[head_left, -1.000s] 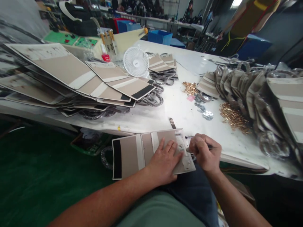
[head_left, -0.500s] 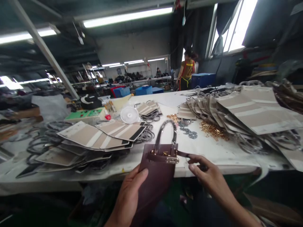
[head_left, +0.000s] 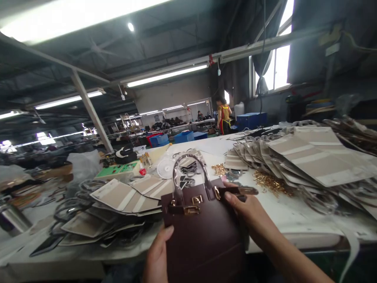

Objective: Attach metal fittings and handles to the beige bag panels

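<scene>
A dark maroon handbag (head_left: pixel 203 236) faces me upright, its plastic-wrapped handle (head_left: pixel 176 173) arched over the top. My left hand (head_left: pixel 157 251) grips the bag's left edge, thumb in front and the other fingers hidden behind. At the upper right corner, my right hand (head_left: pixel 246 206) is closed on a short dark strap (head_left: pixel 238 190) that sticks out to the right. A gold clasp (head_left: pixel 197 199) sits at the bag's top middle. Another strap with a gold metal plate (head_left: pixel 192 210) lies across the upper left front.
Stacks of beige panels lie left (head_left: pixel 118 196) and right (head_left: pixel 312 153) on the white table (head_left: pixel 279 212). Gold metal pieces (head_left: pixel 271 182) are heaped near the right stack. A small white fan (head_left: pixel 165 168) stands behind the bag. Farther back, a person (head_left: pixel 224 116) stands near blue bins (head_left: pixel 251 121).
The handbag has turned to show its broad front. My right hand has moved in to the bag's upper right corner. The camera view has tilted upward.
</scene>
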Demonstrator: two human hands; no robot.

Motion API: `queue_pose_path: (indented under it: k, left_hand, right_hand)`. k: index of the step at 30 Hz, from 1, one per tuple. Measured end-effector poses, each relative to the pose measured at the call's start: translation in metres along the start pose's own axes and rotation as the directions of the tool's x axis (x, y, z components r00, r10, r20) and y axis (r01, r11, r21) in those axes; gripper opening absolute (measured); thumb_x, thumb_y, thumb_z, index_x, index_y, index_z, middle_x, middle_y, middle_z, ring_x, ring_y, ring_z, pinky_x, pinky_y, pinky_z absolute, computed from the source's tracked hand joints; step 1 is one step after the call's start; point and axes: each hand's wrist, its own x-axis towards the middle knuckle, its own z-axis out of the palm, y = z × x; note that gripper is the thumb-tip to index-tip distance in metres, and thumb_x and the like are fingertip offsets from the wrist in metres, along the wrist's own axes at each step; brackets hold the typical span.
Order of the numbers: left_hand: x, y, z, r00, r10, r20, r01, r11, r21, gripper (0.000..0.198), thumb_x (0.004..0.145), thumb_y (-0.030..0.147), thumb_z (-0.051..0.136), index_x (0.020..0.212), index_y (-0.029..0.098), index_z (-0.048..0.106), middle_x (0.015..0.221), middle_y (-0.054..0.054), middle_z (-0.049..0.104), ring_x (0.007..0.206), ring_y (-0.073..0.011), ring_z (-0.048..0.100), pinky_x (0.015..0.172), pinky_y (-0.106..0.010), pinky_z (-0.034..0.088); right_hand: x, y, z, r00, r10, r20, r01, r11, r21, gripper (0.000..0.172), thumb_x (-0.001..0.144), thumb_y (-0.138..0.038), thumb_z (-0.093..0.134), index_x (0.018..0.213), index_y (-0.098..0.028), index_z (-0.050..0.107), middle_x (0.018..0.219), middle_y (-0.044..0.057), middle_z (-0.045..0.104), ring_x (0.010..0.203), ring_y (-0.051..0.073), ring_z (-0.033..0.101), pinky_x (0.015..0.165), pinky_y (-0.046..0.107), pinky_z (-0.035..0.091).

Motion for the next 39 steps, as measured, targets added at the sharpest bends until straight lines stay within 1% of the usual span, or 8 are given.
queue_pose_path:
  k: [3,6,12,18,22,28,32,39]
  left_hand:
    - [0.016,-0.015,-0.001,0.993,0.018,0.115,-0.026,0.997,0.068,0.047,0.079,0.029,0.08,0.126,0.025,0.076,0.116,-0.008,0.08,0.118,-0.0376,0.072,0.111,-0.054,0.052]
    - [0.035,-0.024,-0.008,0.957,0.044,0.286,-0.055,0.998,0.033,0.055,0.08,0.063,0.079,0.117,0.022,0.079,0.12,-0.012,0.078,0.124,-0.0406,0.068,0.113,-0.057,0.049]
    - [0.054,-0.021,-0.02,0.887,-0.241,0.394,0.196,0.969,0.15,0.093,0.085,0.095,0.039,0.116,0.015,0.077,0.111,-0.018,0.078,0.121,-0.0402,0.068,0.107,-0.055,0.05]
    - [0.038,-0.022,-0.014,0.819,-0.469,0.33,0.35,0.864,0.361,0.055,0.087,0.061,0.071,0.117,0.016,0.076,0.104,-0.011,0.078,0.098,-0.0287,0.074,0.089,-0.037,0.056]
    - [0.052,-0.035,-0.02,0.729,-0.639,0.247,0.416,0.699,0.581,0.048,0.066,0.039,0.091,0.107,0.015,0.079,0.097,-0.008,0.078,0.079,-0.0188,0.071,0.076,-0.027,0.053]
    - [0.077,-0.072,-0.022,0.812,-0.577,0.089,0.415,0.678,0.607,0.034,0.06,0.036,0.087,0.086,0.014,0.08,0.074,-0.003,0.074,0.064,-0.0143,0.062,0.062,-0.024,0.047]
    - [0.087,-0.085,-0.012,0.79,-0.597,0.138,0.414,0.686,0.598,0.033,0.06,0.035,0.087,0.084,0.014,0.079,0.076,-0.003,0.074,0.069,-0.0162,0.065,0.069,-0.026,0.05]
    - [0.091,-0.077,-0.016,0.72,-0.656,0.229,0.37,0.641,0.672,0.032,0.067,0.042,0.087,0.079,0.014,0.076,0.069,-0.003,0.07,0.061,-0.0149,0.061,0.061,-0.026,0.047]
  right_hand:
    - [-0.003,0.004,-0.007,0.999,0.037,0.009,-0.037,0.999,-0.009,0.049,0.08,-0.064,0.08,0.089,-0.017,0.076,0.075,0.006,0.074,0.071,0.024,0.068,0.06,0.031,0.05]
    - [-0.002,0.016,-0.012,0.997,0.059,-0.058,-0.058,0.998,0.018,0.048,0.082,-0.066,0.075,0.08,-0.018,0.074,0.067,0.005,0.071,0.061,0.024,0.065,0.053,0.031,0.047]
    - [-0.004,0.028,-0.008,0.976,0.217,0.026,-0.218,0.974,0.052,0.046,0.08,-0.064,0.079,0.074,-0.018,0.07,0.063,0.002,0.068,0.054,0.018,0.058,0.05,0.029,0.043]
    - [-0.023,0.051,0.006,0.95,0.291,0.114,-0.277,0.953,-0.124,0.052,0.08,-0.067,0.078,0.074,-0.016,0.073,0.063,0.003,0.067,0.055,0.018,0.056,0.05,0.027,0.04]
    - [-0.033,0.079,-0.008,0.992,0.1,0.07,-0.069,0.933,-0.354,0.046,0.089,-0.063,0.071,0.085,-0.018,0.08,0.081,0.007,0.077,0.075,0.026,0.068,0.064,0.031,0.051]
    - [-0.067,0.093,-0.037,0.955,-0.219,0.198,0.296,0.71,-0.639,0.034,0.095,-0.043,0.073,0.068,-0.022,0.07,0.064,0.003,0.064,0.057,0.018,0.058,0.057,0.029,0.046]
    - [-0.08,0.083,-0.023,0.903,-0.135,0.408,0.325,0.835,-0.444,0.018,0.1,-0.029,0.063,0.093,-0.023,0.079,0.083,0.006,0.074,0.072,0.02,0.069,0.065,0.028,0.056]
    - [-0.053,0.085,-0.02,0.957,-0.278,0.089,0.284,0.814,-0.507,0.029,0.096,-0.031,0.069,0.124,-0.027,0.076,0.115,0.008,0.078,0.098,0.026,0.075,0.088,0.037,0.062]
